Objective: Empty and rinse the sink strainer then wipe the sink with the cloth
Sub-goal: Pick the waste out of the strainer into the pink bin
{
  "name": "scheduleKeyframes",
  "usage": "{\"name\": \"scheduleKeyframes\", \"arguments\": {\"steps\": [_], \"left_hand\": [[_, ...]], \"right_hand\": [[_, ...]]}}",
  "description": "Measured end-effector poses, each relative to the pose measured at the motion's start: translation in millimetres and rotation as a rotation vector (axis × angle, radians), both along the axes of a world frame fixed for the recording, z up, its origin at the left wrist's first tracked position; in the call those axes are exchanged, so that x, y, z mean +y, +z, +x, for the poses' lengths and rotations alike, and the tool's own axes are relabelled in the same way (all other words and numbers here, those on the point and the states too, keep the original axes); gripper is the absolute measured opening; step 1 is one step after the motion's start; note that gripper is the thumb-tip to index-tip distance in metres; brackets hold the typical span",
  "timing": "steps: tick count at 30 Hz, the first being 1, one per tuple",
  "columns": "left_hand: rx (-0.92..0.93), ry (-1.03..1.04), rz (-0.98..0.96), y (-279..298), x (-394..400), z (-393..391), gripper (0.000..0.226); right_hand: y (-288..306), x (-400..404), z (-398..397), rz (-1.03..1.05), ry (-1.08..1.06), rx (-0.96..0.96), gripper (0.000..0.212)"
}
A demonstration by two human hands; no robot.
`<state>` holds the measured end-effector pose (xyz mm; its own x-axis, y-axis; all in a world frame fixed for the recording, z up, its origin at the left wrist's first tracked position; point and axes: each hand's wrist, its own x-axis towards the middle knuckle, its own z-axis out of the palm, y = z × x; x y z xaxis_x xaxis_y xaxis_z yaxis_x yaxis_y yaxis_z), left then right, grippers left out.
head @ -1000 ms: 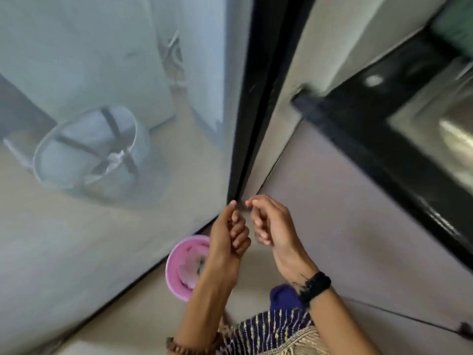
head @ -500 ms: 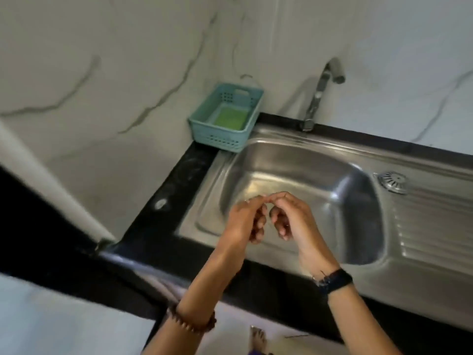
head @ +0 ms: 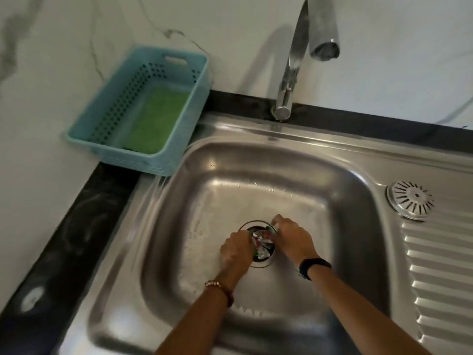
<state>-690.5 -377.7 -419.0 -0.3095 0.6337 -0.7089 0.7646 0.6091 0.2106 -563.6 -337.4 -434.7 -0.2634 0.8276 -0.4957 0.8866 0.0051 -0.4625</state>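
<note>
A stainless steel sink (head: 194, 201) fills the middle of the view. In its drain sits the strainer (head: 261, 263), holding crumpled scraps of silver, red and green waste (head: 261, 243). My left hand (head: 236, 249) grips the strainer's left rim and my right hand (head: 291, 238) grips its right rim, fingers curled down into the drain. A green cloth (head: 153, 119) lies flat in a light blue plastic basket (head: 176, 149) at the sink's back left corner.
A chrome tap (head: 291, 73) rises behind the basin, its spout (head: 325, 49) overhanging the bowl, no water running. A round perforated drain cover (head: 410, 203) lies on the ribbed draining board (head: 440, 278) at right. Black counter edge (head: 64, 239) runs along the left; marble wall behind.
The view swung from the floor and a pink bin up to the sink. Both hands, held together in the air before, have dropped into the basin onto the strainer.
</note>
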Motion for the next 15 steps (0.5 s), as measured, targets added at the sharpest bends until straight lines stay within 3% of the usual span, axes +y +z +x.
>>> {"name": "scheduleKeyframes", "arguments": {"steps": [3, 7, 11, 14, 15], "left_hand": [[-0.005, -0.019, 0.072, -66.1, -2.2, -26.6, 0.028], [0.002, -0.061, 0.089, -159.8, 4.2, -50.1, 0.022], [-0.015, 0.004, 0.125, -244.9, 10.9, -58.5, 0.024], [-0.028, 0.047, 0.098, -288.9, 13.2, -54.9, 0.023], [-0.038, 0.067, 0.098, -295.2, 12.7, -53.0, 0.022]], "right_hand": [[-62.7, 5.0, -43.1, 0.118, 0.155, 0.019, 0.024], [-155.5, 9.1, -81.0, 0.096, 0.237, -0.018, 0.026], [-238.2, 18.7, -92.2, 0.047, 0.145, 0.027, 0.016], [-277.2, 21.4, -81.3, 0.009, -0.033, 0.091, 0.003], [-281.4, 20.3, -75.8, -0.007, -0.104, 0.119, 0.008]]}}
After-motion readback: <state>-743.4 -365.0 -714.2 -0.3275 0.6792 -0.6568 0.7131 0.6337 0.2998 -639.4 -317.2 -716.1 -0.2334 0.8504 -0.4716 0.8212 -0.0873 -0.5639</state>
